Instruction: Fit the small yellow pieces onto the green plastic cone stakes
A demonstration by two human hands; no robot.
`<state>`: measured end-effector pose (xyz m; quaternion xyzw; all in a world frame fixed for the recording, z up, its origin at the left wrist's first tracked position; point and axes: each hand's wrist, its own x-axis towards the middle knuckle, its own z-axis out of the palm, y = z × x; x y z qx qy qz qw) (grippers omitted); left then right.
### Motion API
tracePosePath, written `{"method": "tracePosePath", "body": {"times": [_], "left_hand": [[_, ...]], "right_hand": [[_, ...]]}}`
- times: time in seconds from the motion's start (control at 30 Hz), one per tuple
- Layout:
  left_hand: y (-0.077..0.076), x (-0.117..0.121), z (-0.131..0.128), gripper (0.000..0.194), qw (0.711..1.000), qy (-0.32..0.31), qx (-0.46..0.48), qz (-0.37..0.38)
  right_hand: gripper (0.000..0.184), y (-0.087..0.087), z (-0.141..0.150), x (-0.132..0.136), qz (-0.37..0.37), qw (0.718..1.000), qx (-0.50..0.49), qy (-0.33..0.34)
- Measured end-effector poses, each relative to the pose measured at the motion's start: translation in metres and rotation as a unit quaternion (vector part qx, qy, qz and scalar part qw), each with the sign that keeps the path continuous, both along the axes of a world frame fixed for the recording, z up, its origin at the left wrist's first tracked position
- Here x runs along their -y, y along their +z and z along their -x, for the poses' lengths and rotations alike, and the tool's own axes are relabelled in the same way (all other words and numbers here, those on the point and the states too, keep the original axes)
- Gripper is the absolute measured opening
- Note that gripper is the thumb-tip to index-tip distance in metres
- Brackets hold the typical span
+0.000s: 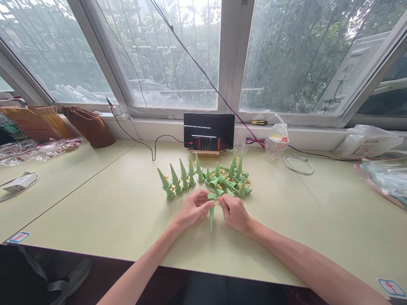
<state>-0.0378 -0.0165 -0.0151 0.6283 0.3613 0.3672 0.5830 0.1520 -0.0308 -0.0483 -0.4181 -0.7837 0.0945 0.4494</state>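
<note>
A green plastic watering spike (211, 217) is upside down, point toward me, in my left hand (194, 208), which grips it just under its wide collar. My right hand (234, 210) is closed in a pinch beside the collar, at a small yellow valve piece (217, 203) mostly hidden by the fingertips. Just beyond my hands lies a heap of green spike parts (227, 184) mixed with small yellow pieces. To its left, several assembled green spikes (183, 174) stand upright in a slanting row.
Behind the heap, a dark tablet (209, 123) and a phone (207, 144) lean on a small cardboard stand. A tied plastic bag with a cup (276, 142) and a coiled white cable (298, 165) are at the right. A brown pouch (89, 126) stands far left.
</note>
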Motion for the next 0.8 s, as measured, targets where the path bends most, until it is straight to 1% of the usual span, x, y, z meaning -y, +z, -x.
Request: {"method": "tracePosePath", "body": {"times": [0.13,0.3,0.4,0.47,0.57,0.6,0.7,0.8], "left_hand": [[0.0032,0.0012,-0.0003,0.034,1.0,-0.01,-0.006,-0.005],[0.0043,0.0015,-0.0009,0.034,1.0,-0.023,-0.009,-0.014],[0.0054,0.0005,-0.0007,0.035,1.0,0.002,-0.016,-0.006],[0.0064,-0.0006,0.0003,0.036,0.999,0.03,-0.01,0.004],[0.0068,-0.0027,0.0022,0.035,0.997,0.061,0.026,0.031],[0.0065,-0.0034,0.0028,0.035,0.996,0.065,0.039,0.043],[0.0049,-0.0051,0.0036,0.036,0.993,0.064,0.064,0.08],[0.0029,-0.0062,0.0036,0.037,0.99,0.068,0.067,0.102]], "right_hand": [[0.04,0.0,0.0006,0.0,0.023,1.0,-0.018,0.006],[0.044,0.0013,0.001,-0.0008,0.057,0.998,-0.029,0.006],[0.045,0.0022,0.0008,-0.0012,0.068,0.997,-0.031,-0.005],[0.041,0.0034,0.0007,-0.0005,0.07,0.997,-0.034,-0.011],[0.024,0.0054,0.0012,0.0016,0.064,0.997,-0.038,-0.011],[0.022,0.0058,0.0017,0.0022,0.057,0.998,-0.032,-0.01],[0.02,0.0054,0.0031,0.003,0.026,1.0,0.006,-0.01],[0.022,0.004,0.0038,0.0026,-0.001,0.999,0.048,-0.013]]}}
